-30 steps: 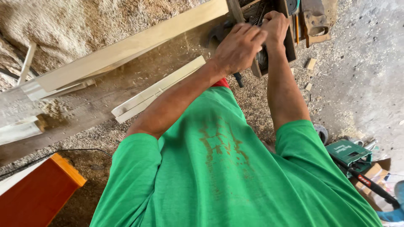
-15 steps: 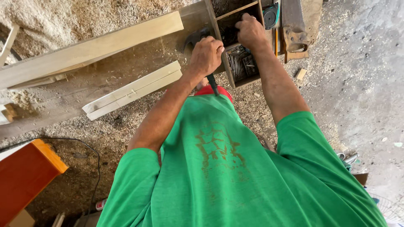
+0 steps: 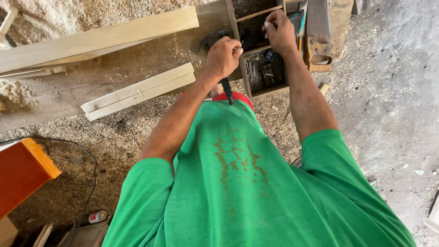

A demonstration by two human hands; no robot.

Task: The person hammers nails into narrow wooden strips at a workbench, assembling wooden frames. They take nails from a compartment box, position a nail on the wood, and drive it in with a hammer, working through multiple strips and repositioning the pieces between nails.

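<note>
The left hand [image 3: 222, 57] is clenched around the handle of a hammer [image 3: 215, 41], whose head pokes out at 11 o'clock over the workbench [image 3: 91, 89]. At 2 o'clock from it, the right hand [image 3: 279, 29] pinches something small, too small to identify, above the wooden nail box [image 3: 244, 73] with its 3 compartments. Pale wooden strips [image 3: 137, 91] lie at 8 o'clock from the hammer.

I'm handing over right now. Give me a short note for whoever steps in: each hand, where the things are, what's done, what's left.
Left hand: shut on the hammer, head up over the workbench, handle pointing back toward the body.
Right hand: fingers pinched together above the divided nail box; whether it holds a nail is too small to tell.
Things: two pale wood strips lie side by side on the bench, a longer plank behind them.
Done: hammer in hand.
Left: no nail is seen set in the wood yet.
</note>
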